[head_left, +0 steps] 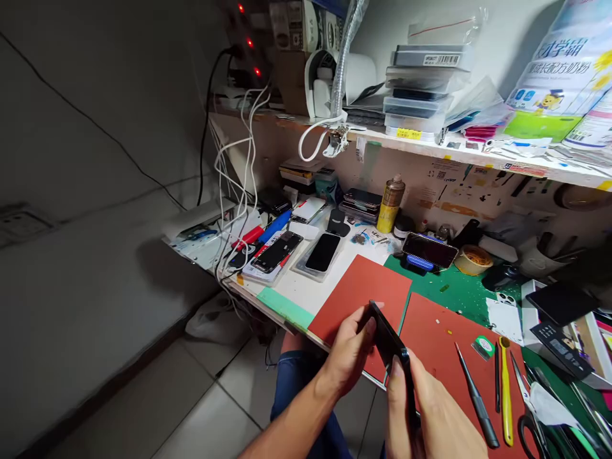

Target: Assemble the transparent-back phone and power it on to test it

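Note:
A dark smartphone [388, 338] is held tilted between my two hands, above the near edge of the red mats. My left hand [348, 347] grips its far left end, thumb on the dark face and fingers behind. My right hand [430, 408] closes round the nearer end, with the thumb along the edge; part of the phone is hidden there. Below lie the left red mat [356, 290] and the right red mat [430, 338]. On the right mat rest a grey-handled pointed tool [477, 398], a yellow-handled tool [506, 395] and scissors [528, 408].
Other phones [323, 252] and a phone part [277, 252] lie at the left. A phone [430, 250] stands propped on a blue holder at the back. A yellow spray can [391, 204] stands beneath the shelf [478, 153]. White cables [251, 146] hang left. A white box [593, 376] sits right.

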Demonstrator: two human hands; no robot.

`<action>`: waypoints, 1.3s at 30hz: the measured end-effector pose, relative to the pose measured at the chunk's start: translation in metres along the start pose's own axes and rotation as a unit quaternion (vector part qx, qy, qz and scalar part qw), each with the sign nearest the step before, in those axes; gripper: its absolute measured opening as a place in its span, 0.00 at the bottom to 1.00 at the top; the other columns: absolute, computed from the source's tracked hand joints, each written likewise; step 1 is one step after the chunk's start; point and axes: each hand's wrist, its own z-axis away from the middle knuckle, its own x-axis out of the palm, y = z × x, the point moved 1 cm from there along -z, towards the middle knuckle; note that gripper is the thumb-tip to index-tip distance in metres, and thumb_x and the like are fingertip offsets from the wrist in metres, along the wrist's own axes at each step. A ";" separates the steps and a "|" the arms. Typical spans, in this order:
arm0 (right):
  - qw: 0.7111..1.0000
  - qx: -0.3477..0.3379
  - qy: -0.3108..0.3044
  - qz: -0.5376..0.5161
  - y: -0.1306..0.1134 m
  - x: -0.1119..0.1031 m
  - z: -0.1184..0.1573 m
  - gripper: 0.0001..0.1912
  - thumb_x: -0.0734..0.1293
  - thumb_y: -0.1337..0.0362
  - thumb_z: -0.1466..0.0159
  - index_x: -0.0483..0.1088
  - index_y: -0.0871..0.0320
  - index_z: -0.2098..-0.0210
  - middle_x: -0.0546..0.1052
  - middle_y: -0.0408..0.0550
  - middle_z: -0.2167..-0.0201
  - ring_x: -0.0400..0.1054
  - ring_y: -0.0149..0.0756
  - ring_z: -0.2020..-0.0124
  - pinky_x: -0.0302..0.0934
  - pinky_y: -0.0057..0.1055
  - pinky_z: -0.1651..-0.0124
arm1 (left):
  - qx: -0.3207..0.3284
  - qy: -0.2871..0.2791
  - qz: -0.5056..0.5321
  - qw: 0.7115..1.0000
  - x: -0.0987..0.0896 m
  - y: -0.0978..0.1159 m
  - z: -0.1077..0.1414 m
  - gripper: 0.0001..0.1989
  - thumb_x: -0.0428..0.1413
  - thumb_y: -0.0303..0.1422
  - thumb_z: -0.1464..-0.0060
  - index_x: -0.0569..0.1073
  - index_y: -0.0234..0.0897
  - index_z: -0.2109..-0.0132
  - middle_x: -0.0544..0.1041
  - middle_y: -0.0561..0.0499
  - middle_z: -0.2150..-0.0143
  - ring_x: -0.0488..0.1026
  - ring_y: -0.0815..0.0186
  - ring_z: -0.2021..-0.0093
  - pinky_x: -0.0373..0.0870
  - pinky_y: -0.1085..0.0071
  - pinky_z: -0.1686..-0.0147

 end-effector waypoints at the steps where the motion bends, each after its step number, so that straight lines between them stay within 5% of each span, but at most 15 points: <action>1: 1.000 -0.008 -0.014 0.009 0.000 -0.001 0.000 0.14 0.63 0.58 0.26 0.79 0.55 0.50 0.86 0.46 0.67 0.80 0.38 0.79 0.70 0.29 0.79 | -0.002 -0.002 0.002 1.000 0.001 0.002 -0.001 0.34 0.70 0.51 0.47 0.77 0.37 0.40 0.72 0.53 0.64 0.70 0.68 0.68 0.65 0.72 0.67; 4: 1.000 0.011 -0.002 0.016 -0.004 -0.004 -0.003 0.13 0.64 0.60 0.26 0.80 0.54 0.54 0.86 0.46 0.69 0.78 0.39 0.81 0.68 0.30 0.80 | -0.004 -0.003 0.003 1.000 0.002 0.004 -0.003 0.36 0.70 0.52 0.49 0.76 0.35 0.40 0.72 0.53 0.65 0.67 0.70 0.70 0.62 0.72 0.70; 9: 0.996 0.073 0.055 -0.006 -0.019 -0.005 -0.011 0.11 0.65 0.61 0.26 0.80 0.54 0.54 0.86 0.47 0.70 0.84 0.44 0.71 0.76 0.33 0.67 | -0.007 -0.014 0.007 1.000 0.005 0.002 -0.003 0.34 0.69 0.51 0.46 0.76 0.35 0.40 0.69 0.54 0.67 0.64 0.71 0.71 0.60 0.73 0.71; 17: 0.997 0.044 0.056 0.003 -0.016 -0.004 -0.009 0.21 0.64 0.60 0.25 0.73 0.50 0.35 0.87 0.47 0.66 0.82 0.45 0.73 0.75 0.34 0.70 | -0.010 -0.025 0.018 0.999 0.006 0.001 -0.005 0.29 0.69 0.49 0.44 0.77 0.36 0.42 0.68 0.55 0.67 0.63 0.72 0.71 0.63 0.71 0.66; 22: 0.997 0.057 0.049 0.009 -0.015 -0.004 -0.009 0.18 0.63 0.58 0.25 0.76 0.51 0.39 0.87 0.48 0.64 0.83 0.45 0.71 0.77 0.33 0.67 | -0.014 -0.023 0.026 0.999 0.008 0.002 -0.004 0.30 0.69 0.49 0.45 0.77 0.37 0.42 0.68 0.55 0.67 0.63 0.72 0.71 0.63 0.71 0.66; 28: 0.997 0.042 0.064 0.013 -0.019 -0.005 -0.009 0.23 0.65 0.62 0.25 0.67 0.50 0.32 0.87 0.46 0.64 0.84 0.45 0.69 0.77 0.32 0.65 | -0.008 -0.028 0.045 0.999 0.012 0.005 -0.002 0.28 0.70 0.48 0.45 0.78 0.36 0.43 0.70 0.54 0.65 0.64 0.73 0.69 0.63 0.72 0.65; 34: 0.995 0.068 0.069 -0.014 -0.016 -0.004 -0.012 0.14 0.65 0.60 0.25 0.78 0.54 0.45 0.87 0.47 0.65 0.84 0.42 0.70 0.76 0.30 0.66 | -0.006 -0.024 0.017 1.000 0.010 0.002 -0.007 0.29 0.68 0.49 0.43 0.78 0.36 0.41 0.74 0.52 0.64 0.69 0.70 0.69 0.68 0.71 0.64; 37: 0.985 0.127 0.111 -0.014 -0.002 0.000 -0.020 0.12 0.69 0.58 0.27 0.83 0.57 0.54 0.87 0.48 0.67 0.82 0.41 0.73 0.73 0.30 0.69 | 0.107 0.046 -0.141 0.983 0.005 0.005 0.000 0.26 0.61 0.45 0.34 0.74 0.39 0.35 0.81 0.42 0.49 0.78 0.59 0.50 0.74 0.65 0.49; 39: 0.969 0.213 0.125 -0.030 0.010 0.004 -0.027 0.14 0.72 0.55 0.30 0.84 0.59 0.57 0.87 0.51 0.68 0.81 0.41 0.76 0.72 0.31 0.71 | 0.278 0.095 -0.327 0.898 0.002 0.011 0.012 0.24 0.55 0.38 0.29 0.69 0.41 0.30 0.75 0.39 0.35 0.71 0.54 0.33 0.69 0.57 0.35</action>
